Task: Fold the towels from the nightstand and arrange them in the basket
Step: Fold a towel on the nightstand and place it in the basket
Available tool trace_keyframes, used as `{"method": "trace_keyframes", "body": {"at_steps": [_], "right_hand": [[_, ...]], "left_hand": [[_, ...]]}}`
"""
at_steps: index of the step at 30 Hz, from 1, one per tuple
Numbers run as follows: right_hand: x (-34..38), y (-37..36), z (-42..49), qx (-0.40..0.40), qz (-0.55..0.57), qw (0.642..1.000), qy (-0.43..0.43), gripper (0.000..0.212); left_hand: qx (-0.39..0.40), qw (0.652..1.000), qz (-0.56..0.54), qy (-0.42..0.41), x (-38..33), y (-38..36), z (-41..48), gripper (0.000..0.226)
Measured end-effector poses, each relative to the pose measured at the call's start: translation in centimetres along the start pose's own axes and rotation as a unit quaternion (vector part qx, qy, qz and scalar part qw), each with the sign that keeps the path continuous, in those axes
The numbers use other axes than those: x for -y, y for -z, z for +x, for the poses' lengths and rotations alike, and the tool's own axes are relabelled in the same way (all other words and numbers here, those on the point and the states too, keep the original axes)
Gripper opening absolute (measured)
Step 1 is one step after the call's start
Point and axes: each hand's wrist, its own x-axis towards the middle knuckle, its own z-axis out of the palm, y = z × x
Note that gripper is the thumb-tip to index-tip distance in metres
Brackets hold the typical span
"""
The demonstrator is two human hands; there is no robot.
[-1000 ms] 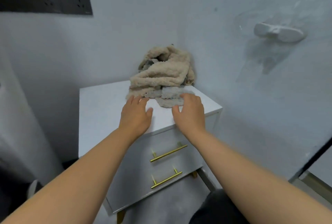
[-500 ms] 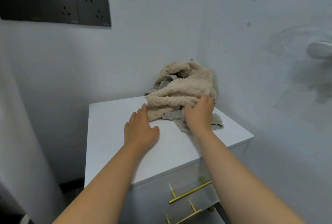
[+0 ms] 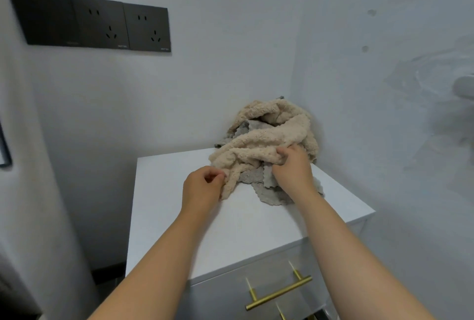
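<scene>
You have a single wide-angle view from your head, looking forward and down into a room corner. It sits close over the white nightstand tabletop point(image 3: 179, 191), both forearms reaching in from the bottom edge. The black wall socket panel point(image 3: 97, 27) fills the upper left.

Hands: two, left hand point(image 3: 202, 187) and right hand point(image 3: 292, 168), both at the towel heap
Towels on nightstand point(image 3: 179, 217): two seen, beige towel point(image 3: 266, 148) over grey towel point(image 3: 259, 178)
Brass drawer handles point(image 3: 278, 294): two, on nightstand front
Black wall panels point(image 3: 89, 25): three, above nightstand
</scene>
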Motion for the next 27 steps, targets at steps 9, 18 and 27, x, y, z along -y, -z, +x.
{"method": "trace_keyframes", "body": {"at_steps": [9,18,27], "right_hand": [[7.0,6.0,-1.1,-0.043,0.278,0.956,0.078,0.046],[7.4,8.0,-1.5,0.065,0.232,0.969,0.049,0.069],[8.0,5.5,-5.4,0.294,-0.042,0.952,0.072,0.059]], "left_hand": [[0.028,1.0,-0.009,-0.01,-1.8,2.2,0.6,0.066],[0.111,0.988,-0.112,0.001,-5.1,4.1,0.9,0.006],[0.168,0.967,-0.126,0.144,-5.0,3.9,-0.1,0.018]]}}
